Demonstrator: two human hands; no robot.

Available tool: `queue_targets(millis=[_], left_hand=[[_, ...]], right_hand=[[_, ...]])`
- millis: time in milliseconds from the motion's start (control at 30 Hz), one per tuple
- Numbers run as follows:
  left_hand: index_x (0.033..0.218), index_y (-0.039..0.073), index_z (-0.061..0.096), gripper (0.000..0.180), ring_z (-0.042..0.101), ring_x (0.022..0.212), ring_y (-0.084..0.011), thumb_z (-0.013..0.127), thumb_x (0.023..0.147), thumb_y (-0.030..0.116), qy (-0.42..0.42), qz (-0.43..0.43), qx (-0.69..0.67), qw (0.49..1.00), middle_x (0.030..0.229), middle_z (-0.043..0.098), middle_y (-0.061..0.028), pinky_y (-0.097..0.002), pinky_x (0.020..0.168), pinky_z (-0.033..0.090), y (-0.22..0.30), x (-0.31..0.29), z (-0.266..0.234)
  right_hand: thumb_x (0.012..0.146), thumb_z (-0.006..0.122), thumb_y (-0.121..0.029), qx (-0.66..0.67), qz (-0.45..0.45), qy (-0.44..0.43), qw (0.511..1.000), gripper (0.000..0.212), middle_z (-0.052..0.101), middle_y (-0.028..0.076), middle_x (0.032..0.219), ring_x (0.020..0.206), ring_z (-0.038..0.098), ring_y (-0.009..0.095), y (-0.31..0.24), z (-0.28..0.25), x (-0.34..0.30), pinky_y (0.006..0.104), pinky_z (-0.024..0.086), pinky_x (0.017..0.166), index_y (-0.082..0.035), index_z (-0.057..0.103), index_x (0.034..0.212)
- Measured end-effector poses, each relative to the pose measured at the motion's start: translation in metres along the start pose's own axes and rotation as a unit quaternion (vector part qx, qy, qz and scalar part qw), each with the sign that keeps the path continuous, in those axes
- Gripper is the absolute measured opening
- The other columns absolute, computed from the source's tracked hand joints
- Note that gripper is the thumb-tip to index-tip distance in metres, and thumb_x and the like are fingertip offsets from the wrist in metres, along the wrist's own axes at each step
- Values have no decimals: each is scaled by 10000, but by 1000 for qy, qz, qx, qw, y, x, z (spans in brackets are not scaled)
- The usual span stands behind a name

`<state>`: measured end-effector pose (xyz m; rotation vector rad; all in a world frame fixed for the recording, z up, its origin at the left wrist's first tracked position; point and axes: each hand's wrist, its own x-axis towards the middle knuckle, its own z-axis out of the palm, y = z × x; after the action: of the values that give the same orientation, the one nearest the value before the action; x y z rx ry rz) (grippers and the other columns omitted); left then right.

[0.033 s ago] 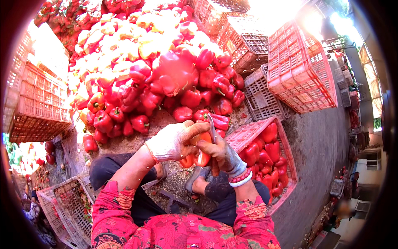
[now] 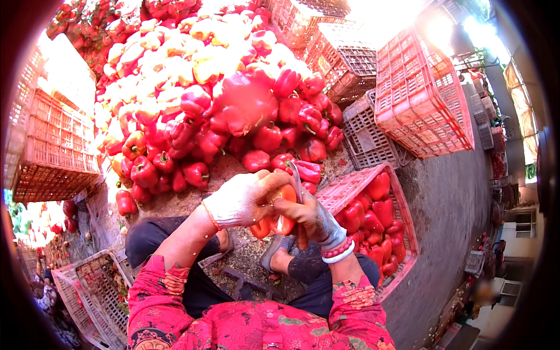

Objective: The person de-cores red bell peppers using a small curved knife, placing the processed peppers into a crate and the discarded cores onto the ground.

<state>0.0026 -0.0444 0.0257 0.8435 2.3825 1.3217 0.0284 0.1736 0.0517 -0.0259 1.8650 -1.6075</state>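
My left hand (image 2: 239, 198), in a whitish knit glove, is closed round an orange-red bell pepper (image 2: 284, 223) held above my lap. A pale cut face seems to show on the pepper's lower part. My right hand (image 2: 312, 219), in a grey-blue worn glove, grips a small knife (image 2: 296, 177). Its blade points up beside the pepper, and the brown handle end sticks out below my fingers. The right thumb presses against the pepper's side. Fingers hide part of the pepper and the blade's lower end.
A large heap of red peppers (image 2: 195, 105) lies ahead. By my right knee, a tilted pink crate (image 2: 332, 195) holds red peppers. Stacked crates (image 2: 423, 99) stand at far right, more crates (image 2: 58, 134) at left, and an open crate (image 2: 99, 280) at lower left.
The pepper has turned slightly between my hands, and my right thumb has shifted a little lower on it. Everything else stays in place.
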Motion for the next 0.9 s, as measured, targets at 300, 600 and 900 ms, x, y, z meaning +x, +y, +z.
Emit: queue_targets(millis=[300, 600, 900], left_hand=[[1087, 2, 699, 276, 698, 842, -150, 759, 869, 160, -15, -108, -239, 965, 903, 727, -89, -333, 774, 556, 14, -4, -16], [1190, -24, 680, 344, 624, 959, -110, 732, 908, 166, 28, -178, -356, 917, 1004, 688, -40, -280, 876, 511, 4, 7, 6], [1191, 25, 705, 624, 746, 862, -290, 834, 693, 380, -72, -70, -61, 993, 935, 720, -197, -382, 801, 576, 50, 9, -5]], right_hand=[[967, 679, -216, 302, 43, -120, 945, 605, 648, 55, 1242, 1170, 606, 159, 13, -3, 2, 338, 454, 1054, -29, 463, 1500], [960, 646, -212, 338, -17, -86, 937, 407, 667, 38, 1162, 1054, 652, 131, 37, 5, 12, 317, 544, 913, -62, 586, 1334], [821, 747, -146, 188, -26, -173, 967, 692, 702, 40, 1144, 1014, 642, 138, -5, -20, -24, 297, 511, 899, -50, 522, 1468]])
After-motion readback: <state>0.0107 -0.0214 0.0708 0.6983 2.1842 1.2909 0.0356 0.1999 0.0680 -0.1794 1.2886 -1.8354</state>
